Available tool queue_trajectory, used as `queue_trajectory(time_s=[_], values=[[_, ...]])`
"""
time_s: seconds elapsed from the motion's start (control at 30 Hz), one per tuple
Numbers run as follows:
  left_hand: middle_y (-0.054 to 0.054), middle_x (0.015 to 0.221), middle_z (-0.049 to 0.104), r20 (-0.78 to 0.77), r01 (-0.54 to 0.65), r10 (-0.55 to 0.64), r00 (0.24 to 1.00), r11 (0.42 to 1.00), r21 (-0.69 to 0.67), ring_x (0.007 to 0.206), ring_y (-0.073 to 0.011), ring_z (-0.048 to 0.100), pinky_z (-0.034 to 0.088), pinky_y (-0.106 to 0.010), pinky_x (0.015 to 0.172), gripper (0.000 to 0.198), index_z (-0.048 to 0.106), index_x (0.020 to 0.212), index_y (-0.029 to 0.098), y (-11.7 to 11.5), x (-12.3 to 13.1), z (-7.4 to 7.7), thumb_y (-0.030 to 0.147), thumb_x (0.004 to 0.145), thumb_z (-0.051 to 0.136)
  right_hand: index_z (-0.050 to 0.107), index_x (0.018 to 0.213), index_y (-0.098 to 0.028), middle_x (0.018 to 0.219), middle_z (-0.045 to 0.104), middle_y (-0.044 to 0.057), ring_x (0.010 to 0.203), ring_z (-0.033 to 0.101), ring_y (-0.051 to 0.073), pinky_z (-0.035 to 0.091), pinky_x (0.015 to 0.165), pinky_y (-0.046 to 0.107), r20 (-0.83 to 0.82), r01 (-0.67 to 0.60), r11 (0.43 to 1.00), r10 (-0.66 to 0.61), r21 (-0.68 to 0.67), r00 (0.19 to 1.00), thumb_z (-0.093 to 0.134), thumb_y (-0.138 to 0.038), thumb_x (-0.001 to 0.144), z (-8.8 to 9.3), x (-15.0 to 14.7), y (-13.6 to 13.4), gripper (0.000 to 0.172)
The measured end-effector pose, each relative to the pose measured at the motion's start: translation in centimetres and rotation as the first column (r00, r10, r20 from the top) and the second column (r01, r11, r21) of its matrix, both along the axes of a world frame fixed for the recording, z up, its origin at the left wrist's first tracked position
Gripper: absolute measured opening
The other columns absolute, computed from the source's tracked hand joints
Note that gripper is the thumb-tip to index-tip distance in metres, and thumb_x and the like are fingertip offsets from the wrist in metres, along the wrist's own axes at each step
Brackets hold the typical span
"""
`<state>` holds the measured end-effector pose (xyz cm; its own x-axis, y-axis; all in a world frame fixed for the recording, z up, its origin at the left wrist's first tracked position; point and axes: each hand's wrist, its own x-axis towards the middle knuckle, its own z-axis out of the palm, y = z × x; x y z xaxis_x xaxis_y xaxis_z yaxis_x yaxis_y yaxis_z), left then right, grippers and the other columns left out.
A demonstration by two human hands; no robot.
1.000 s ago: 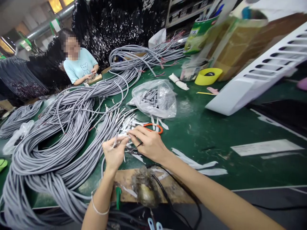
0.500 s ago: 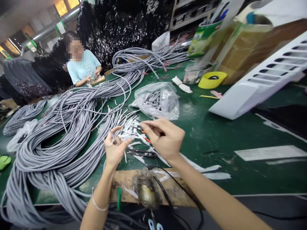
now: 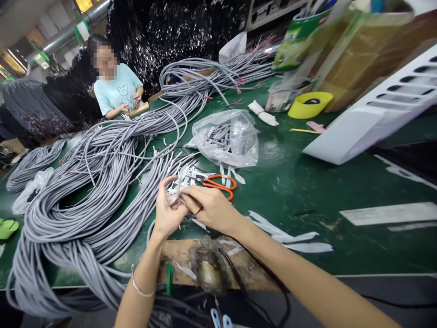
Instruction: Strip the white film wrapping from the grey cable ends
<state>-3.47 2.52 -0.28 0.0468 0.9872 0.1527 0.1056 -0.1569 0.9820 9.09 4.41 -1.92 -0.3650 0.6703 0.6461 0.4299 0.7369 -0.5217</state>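
Note:
My left hand [image 3: 169,212] has its fingers curled round the end of a grey cable [image 3: 178,183], which shows between finger and thumb. Against it, my right hand [image 3: 213,207] is closed in a pinch at the cable's end. What the right fingertips hold is too small and covered to name. Just beyond both hands lie orange-handled scissors [image 3: 221,183] among white strips [image 3: 186,175]. Below the hands, a soldered-looking, grimy metal lump [image 3: 209,273] sits on a stained wooden board [image 3: 177,255].
Thick bundles of grey cable [image 3: 78,205] cover the left side. A clear plastic bag [image 3: 244,150] of small grey pieces lies ahead. White slotted casing [image 3: 362,127] and a yellow tape roll [image 3: 309,105] stand right. Across the table, a person [image 3: 119,91] handles something small.
My right hand has moved left and down to meet my left hand at the cable end. The scissors' orange handles are now uncovered, while the dark snips are hidden behind my right hand.

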Motion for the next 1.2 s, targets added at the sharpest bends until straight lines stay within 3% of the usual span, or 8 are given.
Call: queue_trajectory(time_s=[0.2,0.27,0.33,0.43,0.63,0.97,1.1,1.2], values=[[0.013,0.045,0.030,0.279,0.051,-0.034,0.960,0.997,-0.052,0.038,-0.0038,0.022,0.017,-0.018,0.042,0.039,0.034,0.093,0.022,-0.1,-0.5,-0.6,0.019,0.059,0.053,0.063,0.073,-0.015,0.073,0.064,0.009,0.061,0.058,0.017,0.043,0.056,0.028,-0.128,0.440,0.890,-0.454,-0.120,0.882,0.046,-0.021,0.079,0.0,2.1,1.4,0.019],[0.015,0.042,0.026,0.346,0.077,-0.051,0.937,0.995,-0.061,0.035,-0.0030,0.018,0.015,-0.018,0.041,0.041,0.031,0.090,0.023,0.1,-0.5,-0.9,0.020,0.056,0.055,0.064,0.083,-0.014,0.080,0.064,0.009,0.057,0.054,0.013,0.041,0.049,0.024,-0.293,0.352,0.898,-0.422,-0.263,0.858,0.051,-0.031,0.077,0.6,2.4,1.4,0.021],[0.015,0.042,0.028,0.371,0.101,-0.069,0.926,0.992,-0.069,0.034,-0.0032,0.018,0.015,-0.017,0.040,0.044,0.030,0.090,0.023,0.2,-0.5,-1.2,0.022,0.055,0.056,0.062,0.098,-0.016,0.089,0.063,0.007,0.049,0.047,0.008,0.035,0.041,0.020,-0.404,0.025,0.931,-0.182,-0.364,0.896,0.060,-0.040,0.070,1.3,2.1,1.0,0.037],[0.014,0.045,0.034,0.336,0.143,-0.101,0.937,0.984,-0.102,0.035,-0.0037,0.023,0.017,-0.017,0.039,0.048,0.031,0.094,0.023,0.3,-0.3,-1.4,0.024,0.054,0.059,0.066,0.087,-0.017,0.082,0.064,0.004,0.046,0.044,0.006,0.032,0.038,0.019,-0.438,-0.315,0.856,0.117,-0.410,0.891,0.066,-0.041,0.065,1.6,0.8,0.4,0.033],[0.014,0.043,0.031,0.362,0.202,-0.157,0.919,0.975,-0.090,0.035,-0.0024,0.022,0.017,-0.015,0.039,0.045,0.037,0.092,0.022,0.2,0.1,-1.4,0.025,0.056,0.063,0.063,0.056,-0.016,0.053,0.059,0.002,0.047,0.049,0.011,0.038,0.045,0.023,-0.480,-0.105,0.928,-0.087,-0.357,0.873,0.061,-0.030,0.069,0.9,-0.2,0.1,0.019],[0.013,0.037,0.024,0.471,-0.139,0.161,0.867,0.987,-0.080,0.030,0.0011,0.016,0.011,-0.016,0.033,0.038,0.058,0.064,0.012,0.5,0.4,-0.5,0.045,0.053,0.076,0.058,0.064,-0.015,0.054,0.053,0.001,0.046,0.042,0.009,0.031,0.038,0.020,-0.377,-0.042,0.898,-0.142,-0.438,0.915,0.051,-0.032,0.075,0.8,0.2,0.2,0.022],[0.011,0.037,0.033,0.449,-0.408,0.372,0.812,0.913,-0.020,0.031,0.0012,0.023,0.016,-0.014,0.033,0.031,0.062,0.061,0.011,1.0,-1.1,0.1,0.035,0.050,0.079,0.055,0.063,-0.016,0.052,0.048,-0.002,0.040,0.035,0.006,0.025,0.036,0.019,-0.467,-0.005,0.889,-0.235,-0.457,0.852,0.052,-0.033,0.073,1.0,1.5,0.5,0.021],[0.011,0.035,0.030,0.464,-0.448,0.397,0.792,0.894,0.000,0.031,0.0012,0.022,0.016,-0.014,0.033,0.031,0.063,0.057,0.011,1.2,-2.0,0.5,0.035,0.048,0.080,0.054,0.063,-0.016,0.050,0.044,-0.003,0.038,0.031,0.005,0.022,0.035,0.019,-0.543,0.026,0.879,-0.317,-0.475,0.778,0.055,-0.035,0.072,1.3,1.7,0.3,0.020]])
